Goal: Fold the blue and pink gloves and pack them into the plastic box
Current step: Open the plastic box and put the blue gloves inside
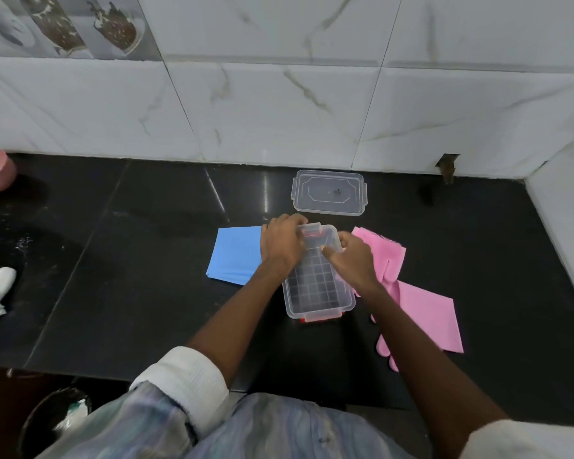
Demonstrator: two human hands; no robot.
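- Plastic box [318,289] sits open mid-counter, lid [328,192] lying apart behind it.
- Left hand [280,245] and right hand [355,260] both closed on the box's far rim.
- Box looks light, stiff, slick; best held by its rims.
- Blue glove [234,255] lies left of the box, pink gloves [411,293] right; all unfolded.
- Gloves look soft, floppy, grippy; probably best pinched at cuff and fingers to fold.

L hand [280,245]: fingers curled, palm down | R hand [353,260]: thumb out | both arms extended fwd
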